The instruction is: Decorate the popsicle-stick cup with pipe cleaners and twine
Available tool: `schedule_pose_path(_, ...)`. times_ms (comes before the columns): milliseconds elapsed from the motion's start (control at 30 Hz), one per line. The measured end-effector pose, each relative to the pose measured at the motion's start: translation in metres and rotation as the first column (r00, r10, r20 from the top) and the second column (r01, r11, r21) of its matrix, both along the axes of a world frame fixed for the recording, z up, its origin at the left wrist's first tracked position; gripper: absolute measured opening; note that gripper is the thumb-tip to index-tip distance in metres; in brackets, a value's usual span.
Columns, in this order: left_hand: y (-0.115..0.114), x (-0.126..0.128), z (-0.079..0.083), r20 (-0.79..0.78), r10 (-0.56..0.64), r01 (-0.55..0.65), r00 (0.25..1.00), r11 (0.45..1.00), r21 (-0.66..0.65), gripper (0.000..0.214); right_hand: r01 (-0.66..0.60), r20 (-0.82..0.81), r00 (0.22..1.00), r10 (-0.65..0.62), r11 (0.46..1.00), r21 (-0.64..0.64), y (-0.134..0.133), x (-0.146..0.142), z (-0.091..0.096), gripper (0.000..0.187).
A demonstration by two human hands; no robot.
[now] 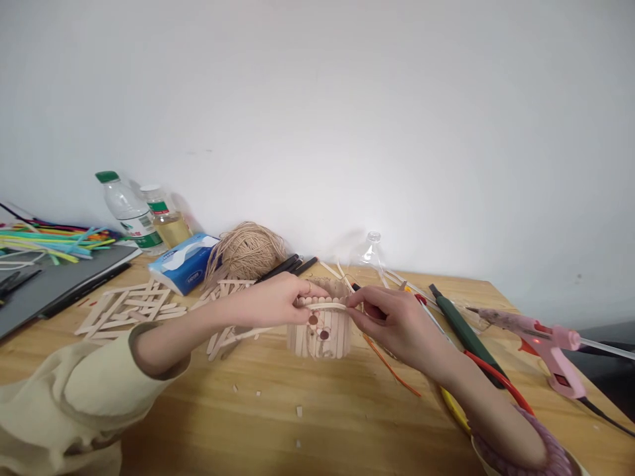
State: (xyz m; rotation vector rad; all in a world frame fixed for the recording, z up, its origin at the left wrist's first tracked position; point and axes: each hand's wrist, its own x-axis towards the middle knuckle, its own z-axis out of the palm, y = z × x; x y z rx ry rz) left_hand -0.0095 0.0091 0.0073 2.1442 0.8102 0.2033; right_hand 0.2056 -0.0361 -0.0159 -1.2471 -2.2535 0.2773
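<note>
A small round basket of wooden craft sticks (320,334) stands on the wooden table (317,416). A pale strip (325,306) lies along its upper rim. My left hand (270,301) pinches the strip's left end against the rim, fingers closed. My right hand (394,324) pinches the strip's right end, fingers closed too. Two brown dots show on the basket's front.
Loose craft sticks (131,305) lie at left, with a tissue pack (184,263), a ball of twine (247,252) and two bottles (129,213) behind. A pink glue gun (546,344), a green-handled tool (461,325) and orange cords lie at right. A laptop (54,281) and coloured straws sit far left.
</note>
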Motion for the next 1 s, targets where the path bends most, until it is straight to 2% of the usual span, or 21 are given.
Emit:
schedule_pose_path(133,0.01,-0.003,0.001,0.054,-0.049,0.053,0.997,0.996,-0.077,0.041,0.031,-0.006,0.999,-0.031,0.999,-0.041,0.003,0.0,0.0,0.015)
schedule_pose_path(233,0.014,-0.004,0.001,0.076,-0.107,0.117,0.991,0.985,-0.127,0.043,0.062,-0.01,0.998,-0.063,0.998,-0.03,0.006,0.001,-0.001,0.015)
schedule_pose_path(333,0.015,-0.003,0.001,0.094,-0.114,0.127,0.989,0.981,-0.146,0.045,0.06,-0.004,0.998,-0.06,0.998,-0.017,0.008,0.002,-0.002,0.015)
schedule_pose_path(467,0.016,-0.003,-0.002,0.126,-0.082,0.103,0.989,0.979,-0.174,0.046,0.019,-0.014,1.0,-0.019,1.0,0.011,0.009,0.004,-0.004,0.015)
schedule_pose_path(667,0.018,-0.003,-0.007,0.153,-0.006,0.039,0.988,0.976,-0.213,0.048,-0.155,-0.027,0.987,0.156,0.987,0.047,0.012,0.007,-0.007,0.019)
schedule_pose_path(833,0.012,0.005,-0.005,0.145,0.006,0.022,0.989,0.981,-0.195,0.042,-0.159,0.01,0.987,0.159,0.983,0.086,0.014,0.011,-0.007,0.02)
schedule_pose_path(1000,0.009,0.01,-0.005,0.085,0.07,-0.059,0.994,0.99,-0.128,0.027,-0.187,0.063,0.982,0.179,0.973,0.136,0.014,0.012,-0.005,0.021)
